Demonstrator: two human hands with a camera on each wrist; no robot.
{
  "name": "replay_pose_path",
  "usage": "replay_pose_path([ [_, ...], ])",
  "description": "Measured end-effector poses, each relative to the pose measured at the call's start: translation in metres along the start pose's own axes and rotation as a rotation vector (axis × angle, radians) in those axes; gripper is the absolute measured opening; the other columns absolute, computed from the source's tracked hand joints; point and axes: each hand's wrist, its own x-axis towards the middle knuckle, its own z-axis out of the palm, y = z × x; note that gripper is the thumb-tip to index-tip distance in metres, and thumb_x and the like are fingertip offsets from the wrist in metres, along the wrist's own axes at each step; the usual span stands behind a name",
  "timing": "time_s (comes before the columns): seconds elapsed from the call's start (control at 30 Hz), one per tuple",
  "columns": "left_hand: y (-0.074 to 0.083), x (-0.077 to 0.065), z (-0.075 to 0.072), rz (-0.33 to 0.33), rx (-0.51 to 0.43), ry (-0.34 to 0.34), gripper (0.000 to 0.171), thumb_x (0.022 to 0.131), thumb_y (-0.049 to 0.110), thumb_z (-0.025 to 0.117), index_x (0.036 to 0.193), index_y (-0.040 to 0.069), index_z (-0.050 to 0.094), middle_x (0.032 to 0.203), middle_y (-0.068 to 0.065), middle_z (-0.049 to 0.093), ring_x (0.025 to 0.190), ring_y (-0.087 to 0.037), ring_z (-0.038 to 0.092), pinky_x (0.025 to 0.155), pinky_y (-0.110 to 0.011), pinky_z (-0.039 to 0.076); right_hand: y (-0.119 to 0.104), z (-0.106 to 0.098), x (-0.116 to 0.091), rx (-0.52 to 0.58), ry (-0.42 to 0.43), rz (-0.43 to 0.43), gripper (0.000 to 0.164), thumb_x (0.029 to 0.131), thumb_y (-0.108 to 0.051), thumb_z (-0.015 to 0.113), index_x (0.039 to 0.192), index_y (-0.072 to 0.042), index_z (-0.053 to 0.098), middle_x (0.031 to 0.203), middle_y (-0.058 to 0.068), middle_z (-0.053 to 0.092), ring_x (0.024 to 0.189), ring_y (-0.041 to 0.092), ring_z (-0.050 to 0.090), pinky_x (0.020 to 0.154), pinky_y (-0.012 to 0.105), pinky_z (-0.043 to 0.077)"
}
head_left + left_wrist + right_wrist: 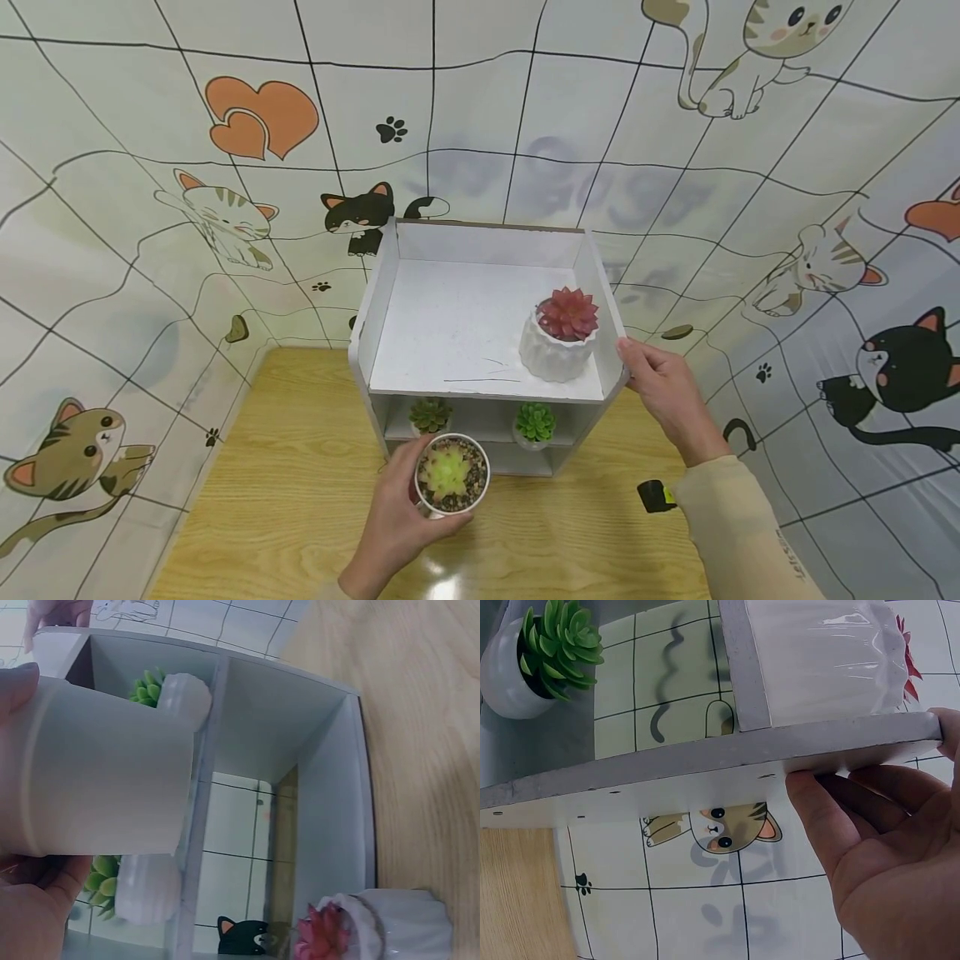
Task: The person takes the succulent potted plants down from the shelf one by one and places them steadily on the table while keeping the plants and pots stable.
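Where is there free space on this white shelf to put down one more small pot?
The top of the white shelf is bare across its left and middle, bordered by the left wall and the red succulent pot at the right. The lower level is crowded: two green succulents stand there. The left hand holds a white pot in front; the right hand grips the right wall.
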Motion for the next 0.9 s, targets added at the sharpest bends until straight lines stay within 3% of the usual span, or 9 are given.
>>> replay_pose_path([
  [0.17,-0.006,-0.001,0.003,-0.003,0.018,0.008,0.107,0.052,0.024,0.103,0.145,0.002,0.055,0.131,-0.003,0.059,0.115,-0.021,0.060,0.094,-0.037,0.059,0.000,0.000,0.000,-0.001,0.002,-0.002,0.067,0.109,-0.050,0.044,0.156,-0.003,0.042,0.157,0.024,0.045,0.142,0.041,0.047,0.110,0.048,0.043],
  [0.47,-0.018,-0.006,0.009,-0.012,0.109,0.030,0.107,0.052,0.028,0.103,0.144,0.002,0.055,0.129,-0.004,0.062,0.113,-0.022,0.060,0.094,-0.051,0.057,-0.001,0.000,0.000,-0.001,0.007,-0.012,0.066,0.109,-0.048,0.044,0.156,-0.002,0.042,0.157,0.025,0.044,0.141,0.042,0.047,0.109,0.047,0.044],
  [0.7,-0.025,-0.007,0.013,-0.040,0.113,0.013,0.105,0.055,0.029,0.102,0.144,0.001,0.054,0.130,-0.005,0.061,0.114,-0.025,0.060,0.095,-0.055,0.055,0.000,0.000,-0.001,-0.003,0.005,-0.003,0.067,0.109,-0.050,0.044,0.156,-0.003,0.042,0.157,0.024,0.045,0.142,0.042,0.047,0.110,0.048,0.043],
  [0.9,-0.028,-0.005,0.016,-0.074,0.140,-0.002,0.109,0.050,0.026,0.103,0.144,0.001,0.054,0.131,-0.009,0.061,0.115,-0.029,0.061,0.097,-0.057,0.054,0.000,0.000,0.000,0.007,0.003,-0.006,0.067,0.109,-0.049,0.044,0.155,-0.002,0.043,0.156,0.025,0.046,0.141,0.040,0.048,0.110,0.046,0.043],
])
